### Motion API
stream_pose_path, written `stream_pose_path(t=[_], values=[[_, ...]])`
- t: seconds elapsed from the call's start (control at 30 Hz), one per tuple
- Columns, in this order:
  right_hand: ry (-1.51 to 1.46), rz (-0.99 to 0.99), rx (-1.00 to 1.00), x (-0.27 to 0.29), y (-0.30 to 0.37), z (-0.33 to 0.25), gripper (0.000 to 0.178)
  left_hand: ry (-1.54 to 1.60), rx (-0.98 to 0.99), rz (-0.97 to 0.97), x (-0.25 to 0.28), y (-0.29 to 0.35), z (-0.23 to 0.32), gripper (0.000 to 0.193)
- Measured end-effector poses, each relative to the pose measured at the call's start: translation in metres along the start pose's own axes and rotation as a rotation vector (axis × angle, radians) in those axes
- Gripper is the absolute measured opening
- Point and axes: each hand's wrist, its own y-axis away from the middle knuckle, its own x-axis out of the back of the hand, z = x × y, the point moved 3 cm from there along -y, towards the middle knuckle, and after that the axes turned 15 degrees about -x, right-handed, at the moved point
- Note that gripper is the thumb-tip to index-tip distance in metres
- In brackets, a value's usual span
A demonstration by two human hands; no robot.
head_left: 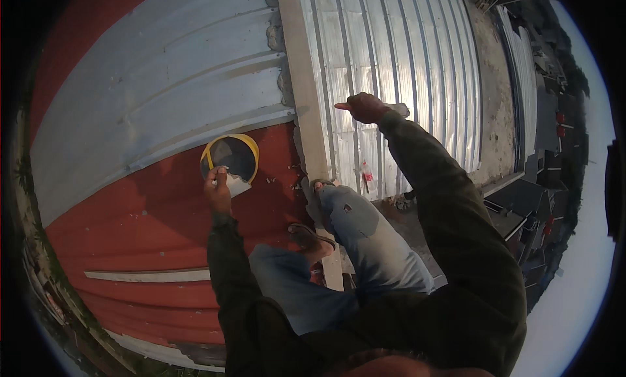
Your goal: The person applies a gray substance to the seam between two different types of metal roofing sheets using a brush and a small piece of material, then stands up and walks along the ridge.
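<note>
Clearly, left grip (219,187) pinches a pale flat piece (237,185) — at the yellow bucket (255,154)'s near rim

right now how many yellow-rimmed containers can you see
1: the yellow-rimmed container is on the red roofing, by the person's left hand. No others show, though the arms or body could hide some.
</note>
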Motion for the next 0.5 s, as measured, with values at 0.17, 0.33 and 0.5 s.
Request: stream_pose_path(t=[0.17,0.33,0.5], values=[[0.12,0.208,0.173,-0.014,-0.057,0.003,0.05,-0.107,0.011,-0.031,-0.002,-0.012,-0.014,0.022],[0.087,0.342,0.223,-0.01,-0.091,-0.032,0.027,-0.046,-0.057,-0.08,0.003,-0.011,-0.021,0.022],[-0.042,0.462,0.335,-0.034,-0.124,-0.044,0.015,-0.091,-0.034,-0.099,0.002,-0.01,-0.038,0.023]])
